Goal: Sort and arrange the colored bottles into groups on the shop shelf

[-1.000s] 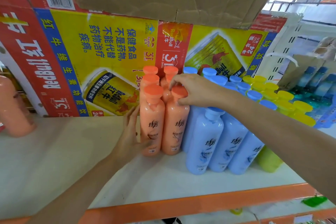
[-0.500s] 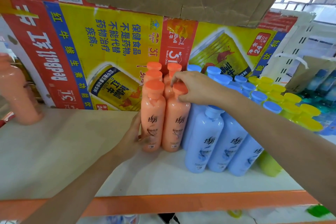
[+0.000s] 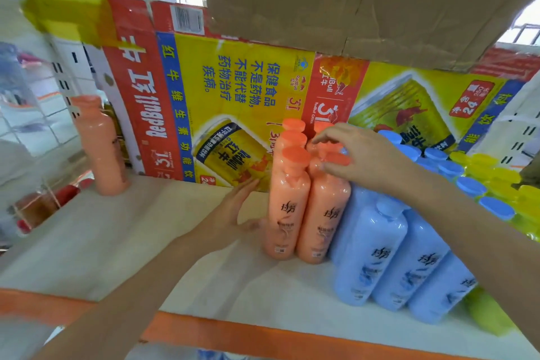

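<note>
Head view: the step in hand is judged to be squaring up the orange bottles (image 3: 292, 207) into a tight block at the left end of the sorted row on the shelf (image 3: 117, 242). The left hand (image 3: 230, 213) is held flat, fingers straight and apart, pressed against the left side of the block, with the thumb low at the front of it. The right hand (image 3: 362, 158) is curled over the caps in the right column; the cap of the front-right orange bottle (image 3: 324, 213) is pinched between thumb and fingertips. The block is thus bracketed, with the side taken by one hand and the tops by the other. It is touching the blue bottles (image 3: 380, 248), and the yellow-green bottles (image 3: 496, 175) are seen beyond. A lone orange bottle (image 3: 99, 146) is left well apart at far left, beside the Red Bull carton (image 3: 219, 96). Next, release is called for, then a reach left so the stray can be brought in; blur makes finer detail unreadable.
</note>
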Action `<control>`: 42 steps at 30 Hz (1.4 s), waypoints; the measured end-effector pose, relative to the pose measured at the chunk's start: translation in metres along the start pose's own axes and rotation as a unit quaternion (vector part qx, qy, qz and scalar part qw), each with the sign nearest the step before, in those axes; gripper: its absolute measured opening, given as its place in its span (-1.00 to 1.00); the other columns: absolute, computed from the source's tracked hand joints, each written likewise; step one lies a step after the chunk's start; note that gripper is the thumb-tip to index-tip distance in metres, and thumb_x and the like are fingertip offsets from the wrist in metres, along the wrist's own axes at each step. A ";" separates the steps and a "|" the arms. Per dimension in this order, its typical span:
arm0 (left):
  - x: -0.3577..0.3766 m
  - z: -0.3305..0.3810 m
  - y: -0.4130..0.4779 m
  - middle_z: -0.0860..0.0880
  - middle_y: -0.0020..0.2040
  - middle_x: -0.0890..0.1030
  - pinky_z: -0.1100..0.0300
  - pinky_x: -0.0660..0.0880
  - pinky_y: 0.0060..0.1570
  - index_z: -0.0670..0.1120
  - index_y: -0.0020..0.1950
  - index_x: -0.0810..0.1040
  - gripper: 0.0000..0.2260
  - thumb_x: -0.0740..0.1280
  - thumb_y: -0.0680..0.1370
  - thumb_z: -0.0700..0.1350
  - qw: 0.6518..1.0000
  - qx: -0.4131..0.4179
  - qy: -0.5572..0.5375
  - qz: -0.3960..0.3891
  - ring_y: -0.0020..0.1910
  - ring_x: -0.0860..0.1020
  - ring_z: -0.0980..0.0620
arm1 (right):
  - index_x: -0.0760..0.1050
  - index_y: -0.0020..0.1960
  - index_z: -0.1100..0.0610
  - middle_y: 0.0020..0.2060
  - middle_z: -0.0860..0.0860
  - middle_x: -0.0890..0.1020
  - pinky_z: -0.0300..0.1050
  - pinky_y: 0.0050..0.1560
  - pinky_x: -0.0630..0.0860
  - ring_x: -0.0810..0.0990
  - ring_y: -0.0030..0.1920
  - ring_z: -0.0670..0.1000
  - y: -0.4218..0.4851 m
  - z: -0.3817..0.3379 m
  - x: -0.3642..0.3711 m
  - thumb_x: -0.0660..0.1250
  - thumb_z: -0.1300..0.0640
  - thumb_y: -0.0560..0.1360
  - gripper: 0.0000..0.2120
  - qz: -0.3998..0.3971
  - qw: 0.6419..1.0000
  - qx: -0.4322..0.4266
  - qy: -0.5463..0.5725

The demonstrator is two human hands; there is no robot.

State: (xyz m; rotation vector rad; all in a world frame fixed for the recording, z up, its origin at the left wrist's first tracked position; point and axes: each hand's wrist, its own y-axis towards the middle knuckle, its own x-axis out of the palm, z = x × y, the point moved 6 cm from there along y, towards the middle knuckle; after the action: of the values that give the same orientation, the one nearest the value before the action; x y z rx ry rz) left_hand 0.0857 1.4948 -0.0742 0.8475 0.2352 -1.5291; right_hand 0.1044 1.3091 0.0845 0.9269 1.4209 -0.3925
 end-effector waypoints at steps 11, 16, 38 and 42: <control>-0.179 -0.026 -0.014 -0.08 0.30 0.45 0.04 0.35 0.30 -0.11 0.32 0.43 -0.46 0.28 0.42 0.13 0.974 -0.010 0.195 0.118 0.27 0.40 -0.01 | 0.29 0.37 -0.07 0.33 -0.08 0.36 -0.12 0.34 0.25 0.32 0.35 -0.06 0.067 -0.096 0.025 0.31 -0.11 0.47 -0.49 -0.101 0.988 -0.110 -0.027; -0.243 -0.055 -0.010 -0.05 0.41 0.34 -0.05 0.27 0.37 -0.05 0.40 0.34 -0.53 0.33 0.50 -0.09 0.942 -0.038 0.325 0.069 0.38 0.33 -0.06 | 0.23 0.40 -0.10 0.38 -0.10 0.31 -0.12 0.33 0.28 0.29 0.36 -0.08 0.099 -0.134 0.048 0.28 -0.13 0.48 -0.47 -0.111 0.984 -0.119 -0.070; -0.312 -0.130 0.001 -0.16 0.13 0.48 0.17 0.39 0.03 -0.09 0.19 0.45 -0.76 0.29 0.52 -0.19 0.939 -0.091 0.173 0.283 0.09 0.50 -0.07 | 0.21 0.43 -0.06 0.34 -0.05 0.38 -0.07 0.25 0.36 0.36 0.34 0.00 0.149 -0.182 0.115 0.26 -0.12 0.49 -0.45 -0.032 0.996 -0.038 -0.073; -0.305 -0.124 -0.001 -0.11 0.16 0.49 0.24 0.36 0.08 -0.10 0.21 0.45 -0.74 0.28 0.53 -0.22 0.946 -0.060 0.147 0.283 0.11 0.49 0.02 | 0.18 0.43 -0.07 0.37 -0.07 0.35 -0.07 0.28 0.34 0.33 0.37 -0.02 0.142 -0.182 0.117 0.26 -0.12 0.49 -0.44 -0.018 0.997 -0.024 -0.070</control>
State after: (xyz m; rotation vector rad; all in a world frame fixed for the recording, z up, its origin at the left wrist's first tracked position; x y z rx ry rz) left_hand 0.1050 1.8068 0.0295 0.9448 0.2701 -0.8438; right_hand 0.1067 1.5638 0.0377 0.8199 1.3156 -0.4405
